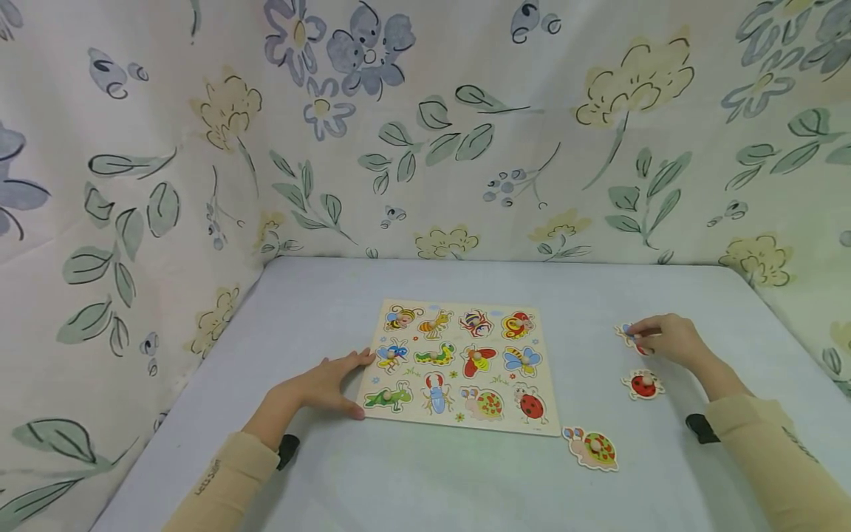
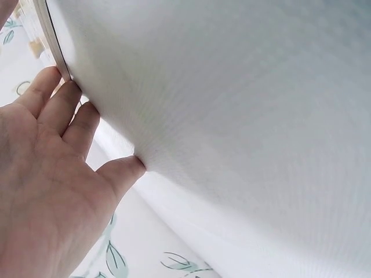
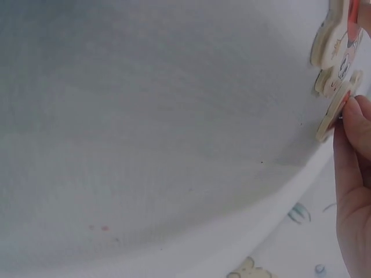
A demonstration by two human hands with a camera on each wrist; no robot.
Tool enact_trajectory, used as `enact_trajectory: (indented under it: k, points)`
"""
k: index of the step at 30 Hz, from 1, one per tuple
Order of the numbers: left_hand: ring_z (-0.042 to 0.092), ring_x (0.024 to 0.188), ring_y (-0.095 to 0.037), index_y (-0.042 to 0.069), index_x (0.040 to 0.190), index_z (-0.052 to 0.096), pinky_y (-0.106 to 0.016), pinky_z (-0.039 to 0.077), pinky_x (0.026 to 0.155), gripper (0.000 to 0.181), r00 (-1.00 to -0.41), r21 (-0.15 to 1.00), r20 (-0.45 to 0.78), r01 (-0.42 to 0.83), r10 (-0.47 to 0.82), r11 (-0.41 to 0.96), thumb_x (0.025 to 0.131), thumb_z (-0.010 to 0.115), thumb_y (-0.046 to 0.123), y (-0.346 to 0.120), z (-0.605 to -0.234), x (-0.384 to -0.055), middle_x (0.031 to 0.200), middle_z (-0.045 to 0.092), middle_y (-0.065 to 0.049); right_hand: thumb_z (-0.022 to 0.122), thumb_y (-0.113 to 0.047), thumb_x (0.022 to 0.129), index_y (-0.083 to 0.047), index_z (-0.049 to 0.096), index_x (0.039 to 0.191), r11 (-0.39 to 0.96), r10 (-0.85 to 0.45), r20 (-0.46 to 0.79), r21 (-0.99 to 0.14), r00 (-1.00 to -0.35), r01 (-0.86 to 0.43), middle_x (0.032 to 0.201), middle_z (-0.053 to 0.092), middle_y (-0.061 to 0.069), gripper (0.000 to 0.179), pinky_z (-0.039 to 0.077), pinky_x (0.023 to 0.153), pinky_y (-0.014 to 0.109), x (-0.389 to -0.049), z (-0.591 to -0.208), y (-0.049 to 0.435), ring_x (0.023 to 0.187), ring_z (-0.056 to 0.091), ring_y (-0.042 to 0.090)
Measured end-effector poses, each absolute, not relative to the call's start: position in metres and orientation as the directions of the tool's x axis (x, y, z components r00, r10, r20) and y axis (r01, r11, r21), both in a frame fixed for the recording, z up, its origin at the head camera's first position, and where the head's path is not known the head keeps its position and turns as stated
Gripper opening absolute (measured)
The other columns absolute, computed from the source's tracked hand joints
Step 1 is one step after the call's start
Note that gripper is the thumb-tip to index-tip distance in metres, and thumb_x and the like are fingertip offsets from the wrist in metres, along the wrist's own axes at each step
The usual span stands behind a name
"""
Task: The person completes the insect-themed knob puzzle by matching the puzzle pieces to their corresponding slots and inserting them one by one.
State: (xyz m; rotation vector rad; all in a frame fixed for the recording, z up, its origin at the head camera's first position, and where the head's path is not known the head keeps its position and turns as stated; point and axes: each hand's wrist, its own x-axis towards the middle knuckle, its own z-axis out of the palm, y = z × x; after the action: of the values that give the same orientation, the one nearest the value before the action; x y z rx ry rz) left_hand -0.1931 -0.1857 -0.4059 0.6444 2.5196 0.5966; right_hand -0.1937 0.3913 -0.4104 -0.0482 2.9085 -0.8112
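Note:
A wooden insect puzzle board (image 1: pixel 459 428) lies flat on the table. My left hand (image 1: pixel 327 383) rests at its left edge, fingers spread and fingertips touching the rim. In the left wrist view, the fingertips of my left hand (image 2: pixel 64 156) meet the side of the board (image 2: pixel 52 40). To the right of the board, my right hand (image 1: pixel 674 341) pinches a small blue-and-red puzzle piece (image 1: pixel 625 334), partly hidden by the fingers. Close in front of that hand is a ladybug piece (image 1: pixel 643 385). A snail piece (image 1: pixel 594 449) lies off the board's near right corner.
Several knobbed pieces sit in the board, among them a caterpillar (image 1: pixel 433 355) and a grasshopper (image 1: pixel 388 398). The bottom row shows a beetle picture (image 1: pixel 436 395) without a knob. A floral curtain (image 1: pixel 452 148) stands behind the white table (image 1: pixel 319 295).

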Motion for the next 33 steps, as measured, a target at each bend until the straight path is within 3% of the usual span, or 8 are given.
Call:
enact_trajectory:
  k: [11, 19, 28, 33]
  points:
    - [0.02, 0.143, -0.043, 0.006, 0.15, 0.035, -0.068, 0.009, 0.112, 0.099, -0.772, 0.526, -0.304, 0.352, 0.558, 0.775, 0.072, 0.083, 0.044, -0.189, -0.407, -0.193, 0.157, 0.025, -0.02, 0.063, 0.004, 0.087, 0.011, 0.068, 0.099, 0.847, -0.1, -0.04, -0.528, -0.994, -0.064, 0.097, 0.066, 0.029, 0.015, 0.045, 0.056, 0.028, -0.191, -0.413, 0.388, 0.082, 0.058, 0.031]
    - [0.02, 0.143, -0.042, 0.006, 0.15, 0.034, -0.067, 0.009, 0.112, 0.099, -0.78, 0.514, -0.311, 0.344, 0.544, 0.786, 0.072, 0.084, 0.04, -0.189, -0.411, -0.195, 0.157, 0.025, -0.019, 0.062, 0.004, 0.087, 0.01, 0.067, 0.098, 0.84, -0.11, -0.015, -0.536, -0.994, -0.085, 0.092, 0.067, 0.024, 0.013, 0.046, 0.053, 0.026, -0.19, -0.411, 0.378, 0.074, 0.056, 0.021]
    - [0.021, 0.143, -0.041, 0.005, 0.15, 0.034, -0.067, 0.01, 0.112, 0.099, -0.783, 0.496, -0.315, 0.347, 0.537, 0.796, 0.072, 0.084, 0.038, -0.189, -0.413, -0.196, 0.157, 0.025, -0.017, 0.065, -0.002, 0.089, 0.009, 0.068, 0.101, 0.824, -0.137, 0.024, -0.552, -0.99, -0.127, 0.098, 0.068, 0.025, 0.016, 0.054, 0.069, 0.04, -0.186, -0.408, 0.351, 0.089, 0.063, 0.037]
    - [0.021, 0.143, -0.041, 0.005, 0.15, 0.035, -0.067, 0.011, 0.112, 0.098, -0.783, 0.493, -0.316, 0.348, 0.536, 0.798, 0.072, 0.084, 0.039, -0.188, -0.414, -0.197, 0.157, 0.025, -0.017, 0.068, -0.006, 0.088, 0.007, 0.07, 0.101, 0.8, -0.153, 0.021, -0.584, -0.988, -0.136, 0.096, 0.07, 0.02, 0.019, 0.056, 0.07, 0.038, -0.185, -0.408, 0.334, 0.087, 0.065, 0.033]
